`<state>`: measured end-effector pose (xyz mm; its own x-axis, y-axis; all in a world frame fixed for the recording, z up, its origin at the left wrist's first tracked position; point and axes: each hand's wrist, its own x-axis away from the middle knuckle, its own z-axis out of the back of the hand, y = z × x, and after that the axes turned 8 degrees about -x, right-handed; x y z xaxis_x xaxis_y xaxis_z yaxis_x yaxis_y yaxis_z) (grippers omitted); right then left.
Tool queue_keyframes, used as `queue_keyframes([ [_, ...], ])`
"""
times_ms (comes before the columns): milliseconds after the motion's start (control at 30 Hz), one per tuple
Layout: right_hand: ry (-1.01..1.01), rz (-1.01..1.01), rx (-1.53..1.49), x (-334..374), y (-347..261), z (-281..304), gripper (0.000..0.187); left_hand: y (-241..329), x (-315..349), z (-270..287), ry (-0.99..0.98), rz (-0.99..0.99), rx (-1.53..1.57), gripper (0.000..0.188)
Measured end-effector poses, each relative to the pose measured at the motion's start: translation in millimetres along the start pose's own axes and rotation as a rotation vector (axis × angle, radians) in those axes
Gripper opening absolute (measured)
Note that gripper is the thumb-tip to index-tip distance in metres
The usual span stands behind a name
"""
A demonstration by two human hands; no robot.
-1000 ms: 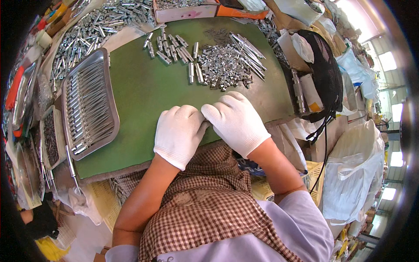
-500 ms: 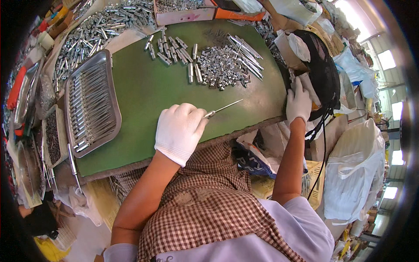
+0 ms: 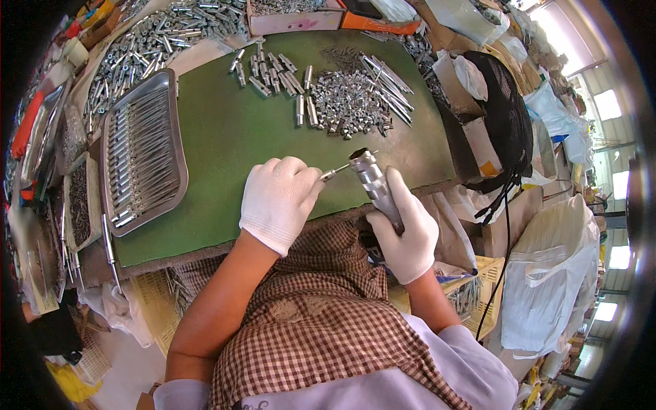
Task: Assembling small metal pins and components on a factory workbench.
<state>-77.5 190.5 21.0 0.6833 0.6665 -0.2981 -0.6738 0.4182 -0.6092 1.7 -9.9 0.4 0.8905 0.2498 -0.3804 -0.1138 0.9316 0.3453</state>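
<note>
My left hand point(image 3: 279, 203), in a white glove, pinches a slim metal rod with a thin shaft point(image 3: 333, 173) over the front of the green work mat point(image 3: 232, 160). My gloved right hand point(image 3: 408, 236) is wrapped round a silver cylindrical tool point(image 3: 372, 179), shaped like a straight air tool, tilted with its dark open end up and to the left. The rod's shaft runs to the tool's end and partly behind it; whether they touch I cannot tell. Beyond the hands lie a pile of small metal collars point(image 3: 348, 102), several metal sleeves point(image 3: 273, 72) and long thin rods point(image 3: 389, 89).
At the left, a steel tray point(image 3: 179, 171) holds a row of rods with sleeves. Loose metal parts point(image 3: 154, 55) are heaped behind it. A pink box point(image 3: 294, 24) stands at the back. A black mesh bag point(image 3: 506, 116) and its hanging cable point(image 3: 504, 253) flank the mat's right.
My right hand has come from beside the black mesh bag to the front of the mat, bringing the cylindrical tool to the rod. My left hand has barely moved and keeps its pinch.
</note>
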Motion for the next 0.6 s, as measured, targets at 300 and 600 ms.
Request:
queue_keyframes([
  [300, 0.228, -0.175, 0.189, -27, 39, 38, 0.058, 6, -8, -2, 0.0, 0.021, 0.001, 0.016],
  [600, 0.391, -0.078, 0.702, -85, 116, 73, 0.04, 14, -19, -5, 0.018, -0.108, -0.117, 0.009],
])
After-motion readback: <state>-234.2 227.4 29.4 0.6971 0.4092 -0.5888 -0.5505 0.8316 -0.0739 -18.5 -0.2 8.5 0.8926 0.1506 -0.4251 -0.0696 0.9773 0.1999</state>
